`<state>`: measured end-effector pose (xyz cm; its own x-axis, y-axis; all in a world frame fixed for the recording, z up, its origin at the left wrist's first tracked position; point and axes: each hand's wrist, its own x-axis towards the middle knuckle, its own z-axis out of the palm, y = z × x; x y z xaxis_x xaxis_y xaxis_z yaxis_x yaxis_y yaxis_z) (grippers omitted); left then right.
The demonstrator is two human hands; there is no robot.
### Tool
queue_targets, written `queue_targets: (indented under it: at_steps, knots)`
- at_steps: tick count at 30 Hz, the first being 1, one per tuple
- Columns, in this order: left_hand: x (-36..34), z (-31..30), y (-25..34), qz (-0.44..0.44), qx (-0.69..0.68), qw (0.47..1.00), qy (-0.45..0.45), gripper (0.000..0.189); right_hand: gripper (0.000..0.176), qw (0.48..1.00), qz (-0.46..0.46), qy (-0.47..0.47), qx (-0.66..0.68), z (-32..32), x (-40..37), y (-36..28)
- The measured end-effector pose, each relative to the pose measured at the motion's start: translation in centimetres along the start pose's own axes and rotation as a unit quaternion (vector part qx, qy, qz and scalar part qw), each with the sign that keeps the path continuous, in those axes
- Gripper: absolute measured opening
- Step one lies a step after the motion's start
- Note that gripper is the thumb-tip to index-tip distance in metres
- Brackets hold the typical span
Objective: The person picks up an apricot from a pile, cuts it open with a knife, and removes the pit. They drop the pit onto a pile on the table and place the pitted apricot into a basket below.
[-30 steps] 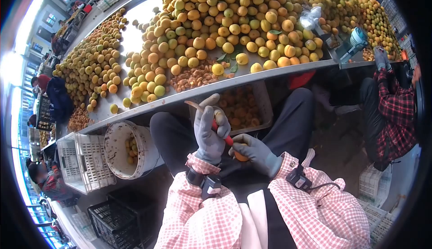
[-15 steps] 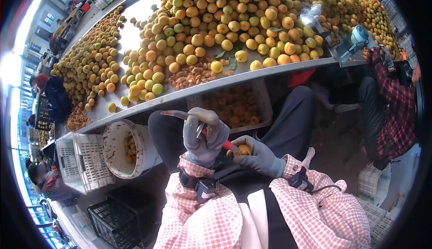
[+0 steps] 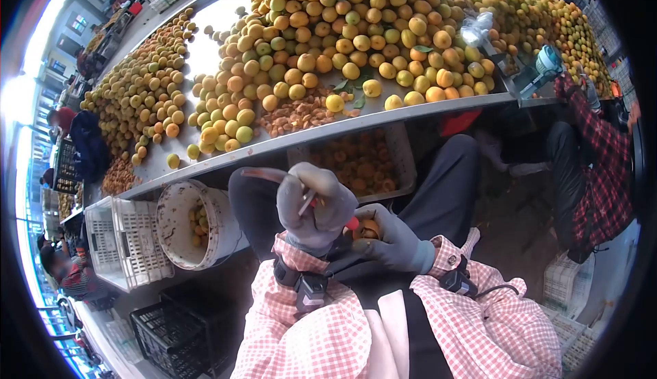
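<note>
My left hand (image 3: 316,206), in a grey glove, is closed around a tool with a curved metal piece (image 3: 263,173) sticking out on the left. A red part of the tool (image 3: 352,224) shows on the right, close against an apricot. My right hand (image 3: 397,241), gloved too, holds that apricot (image 3: 368,230) between thumb and fingers. The fruit looks split, with a dark gap across it. Fingers hide much of the tool, so its exact kind cannot be made out. Both hands are above my lap.
Heaped apricots (image 3: 301,50) cover the metal table (image 3: 274,145) ahead, with a pile of pits (image 3: 295,113) near its edge. Below stands a crate (image 3: 405,156) of opened fruit. A white bucket (image 3: 222,225), white crates (image 3: 137,242) and a black crate (image 3: 171,334) are left. A co-worker (image 3: 602,167) sits right.
My left hand has rolled over the tool, and less of its red part shows. The apricot, whole-looking before, now shows a dark split. The view has shifted slightly.
</note>
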<state>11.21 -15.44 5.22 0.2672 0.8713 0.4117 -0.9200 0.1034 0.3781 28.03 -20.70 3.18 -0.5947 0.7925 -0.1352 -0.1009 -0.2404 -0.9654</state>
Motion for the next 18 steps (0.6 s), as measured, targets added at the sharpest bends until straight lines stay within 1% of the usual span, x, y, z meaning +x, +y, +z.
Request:
queue_targets:
  at_steps: [1,3,4,5,7,8,9,10,11,12,14,15,16,17,18]
  knots:
    - [-0.2,-0.3,-0.1,0.0,0.001,1.0,0.0,0.044,0.041,1.0,-0.001,-0.001,0.0,-0.1,0.1,0.1]
    - [-0.3,-0.4,-0.4,0.026,0.005,0.995,0.101,0.045,0.043,0.999,0.032,-0.02,-0.011,-0.5,0.3,0.3]
    - [-0.5,-0.1,-0.6,0.023,0.055,0.986,0.153,0.046,0.043,0.999,0.032,-0.02,-0.012,-0.6,0.5,0.2]
    - [-0.3,0.5,-1.1,0.023,0.054,0.986,0.153,0.046,0.043,0.999,0.048,-0.018,0.01,-0.5,0.6,0.1]
    - [0.2,1.8,-2.1,0.073,0.199,0.947,0.24,0.049,0.043,0.997,0.065,-0.017,0.034,-0.5,0.7,-0.2]
    - [0.0,1.5,-2.1,0.069,0.198,0.942,0.262,0.053,0.043,0.997,0.061,-0.014,0.047,-0.5,0.8,-0.4]
    - [-0.2,1.2,-2.0,0.068,0.198,0.942,0.262,0.053,0.043,0.996,0.058,-0.011,0.061,-0.6,0.8,-0.5]
    - [-0.3,0.9,-1.8,0.053,0.196,0.955,0.214,0.054,0.043,0.996,0.057,-0.011,0.061,-0.6,0.8,-0.6]
    - [-0.5,0.8,-1.6,0.037,0.194,0.966,0.166,0.055,0.044,0.994,0.082,-0.005,0.073,-0.6,0.8,-0.6]
    - [-0.6,0.9,-1.5,0.036,0.194,0.966,0.166,0.055,0.045,0.991,0.108,0.001,0.085,-0.6,0.8,-0.7]
    - [-0.7,1.4,-1.3,0.019,0.159,0.98,0.12,0.054,0.046,0.987,0.121,0.002,0.102,-0.5,0.8,-1.8]
    - [-0.6,1.6,-1.0,0.019,0.16,0.98,0.12,0.054,0.046,0.986,0.127,0.001,0.111,-0.3,0.9,-1.7]
    - [-0.4,1.8,-0.7,0.037,0.131,0.984,0.118,0.054,0.047,0.984,0.133,0.0,0.12,0.0,0.9,-1.7]
    - [-0.2,1.9,-0.4,0.056,0.103,0.986,0.115,0.054,0.047,0.995,0.034,0.017,0.091,0.5,0.9,-0.8]
    - [0.0,1.9,-0.1,0.063,0.115,0.986,0.105,0.054,0.048,0.995,-0.065,0.034,0.061,0.8,0.9,-0.3]
